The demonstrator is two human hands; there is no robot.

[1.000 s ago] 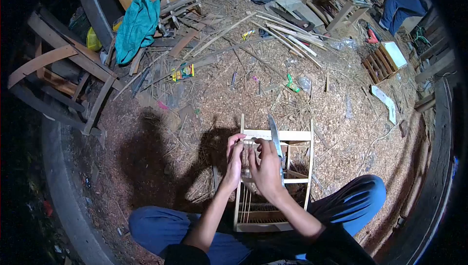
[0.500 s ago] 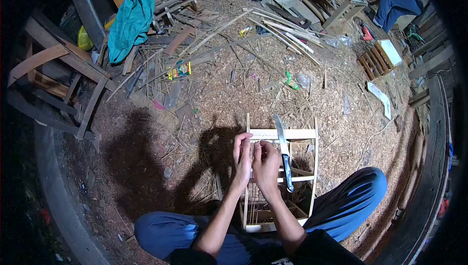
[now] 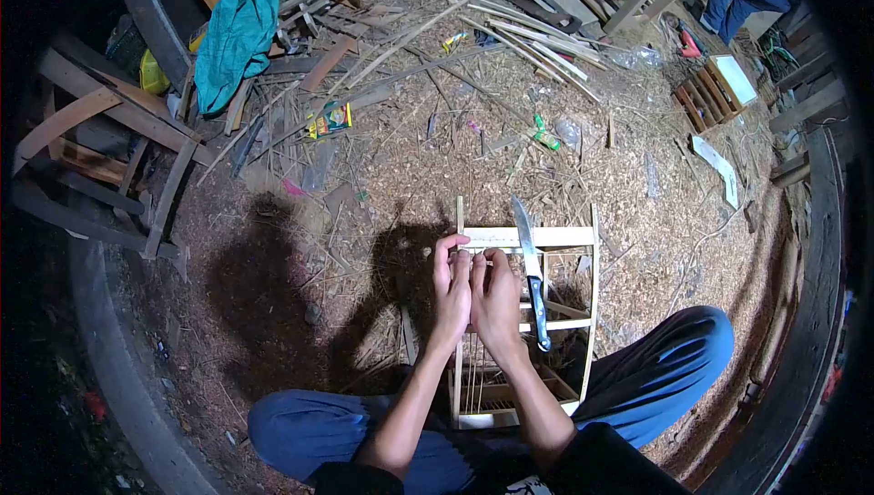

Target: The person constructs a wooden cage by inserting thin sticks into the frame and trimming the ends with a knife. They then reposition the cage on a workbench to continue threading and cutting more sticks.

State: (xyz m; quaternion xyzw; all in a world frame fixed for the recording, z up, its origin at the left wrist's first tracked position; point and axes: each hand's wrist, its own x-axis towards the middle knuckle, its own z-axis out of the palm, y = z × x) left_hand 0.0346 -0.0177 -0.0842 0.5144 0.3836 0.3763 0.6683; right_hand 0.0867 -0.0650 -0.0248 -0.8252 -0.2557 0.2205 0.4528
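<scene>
head | left hand (image 3: 452, 293) fingers pinch frame (image 3: 566, 237) | right hand (image 3: 497, 302) clasps knife (image 3: 525, 242) | bamboo sticks (image 3: 537, 41) beyond

Blue trousers (image 3: 300, 427), dark top (image 3: 605, 463), forearms bare down to the fingers (image 3: 455, 267)

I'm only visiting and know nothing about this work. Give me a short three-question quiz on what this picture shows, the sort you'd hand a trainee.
1. True or false: the knife lies on the wooden frame, to the right of both hands.
2. What colour is the cloth draped over the wood scraps at upper left? A. red B. teal C. white
3. Fill in: the left hand and right hand meet just below the frame's ___ bar.
Key: 1. true; 2. B; 3. top
</scene>
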